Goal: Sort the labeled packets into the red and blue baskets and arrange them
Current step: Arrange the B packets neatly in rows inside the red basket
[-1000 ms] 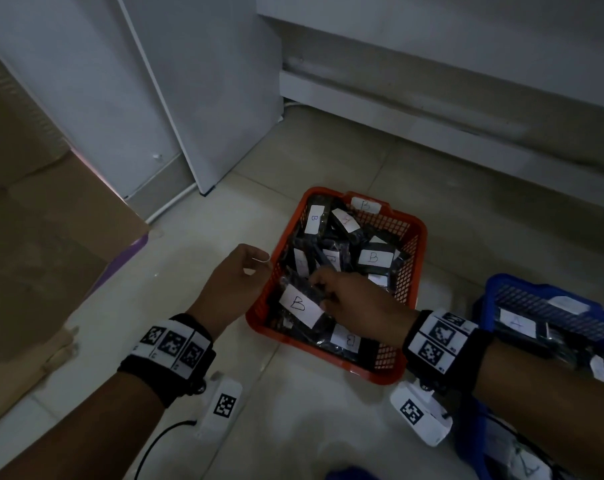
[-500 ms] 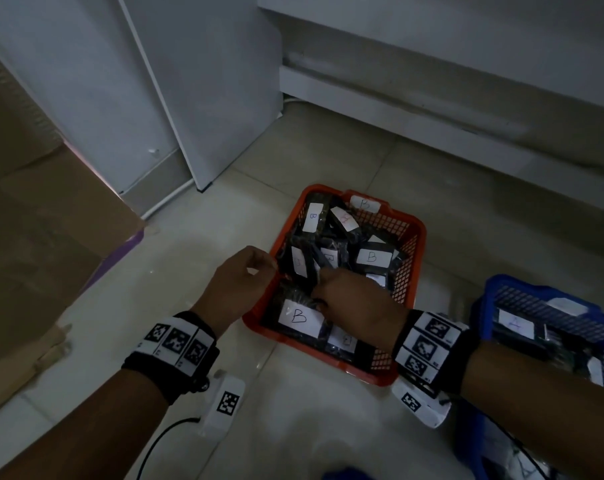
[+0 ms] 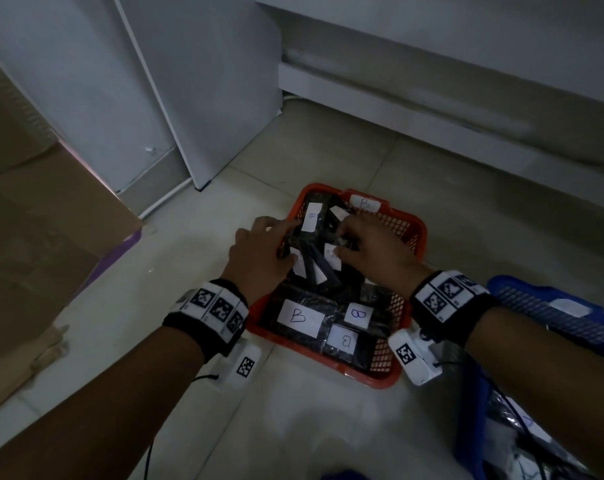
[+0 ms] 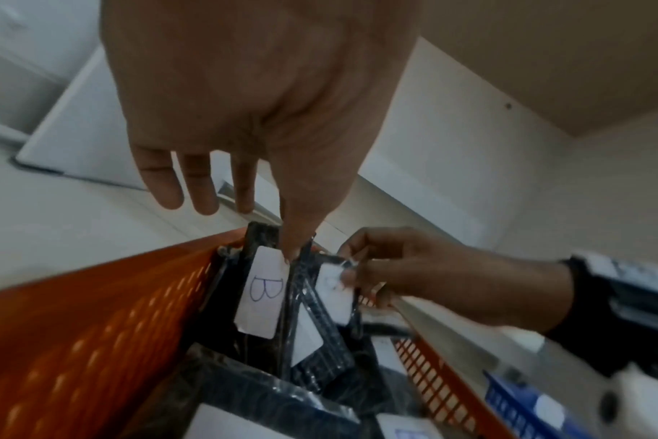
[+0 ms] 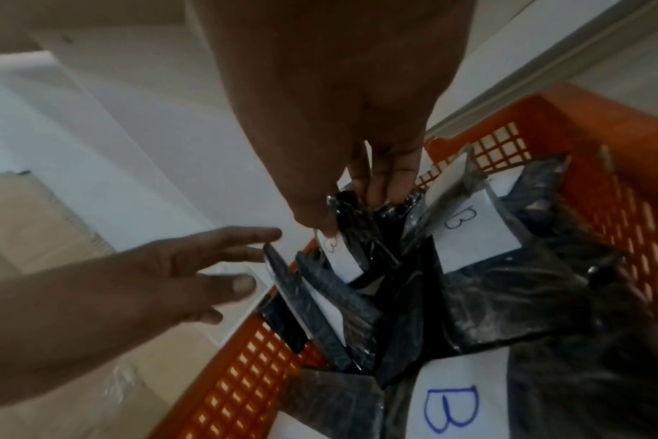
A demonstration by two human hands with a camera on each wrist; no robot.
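A red basket (image 3: pixel 385 374) on the floor holds several black packets with white "B" labels. Three lie flat at its near end (image 3: pixel 299 317). At the far end several packets stand on edge. My left hand (image 3: pixel 276 237) reaches in from the left with straight fingers, and one fingertip (image 4: pixel 292 249) touches the top of an upright "B" packet (image 4: pixel 262 292). My right hand (image 3: pixel 344 239) pinches the top edge of another upright black packet (image 5: pixel 352 218) between thumb and fingers. The blue basket (image 3: pixel 543 306) stands to the right, under my right forearm.
Flattened cardboard (image 3: pixel 51 220) lies on the floor at the left. A white cabinet door (image 3: pixel 207 98) and a low wall ledge (image 3: pixel 432 109) stand behind the red basket. Pale tiled floor (image 3: pixel 311 427) shows in front of the baskets.
Both hands have moved from the basket's near half to its far end. The left hand left the rim and reached inside. Packets there now stand on edge between the hands.
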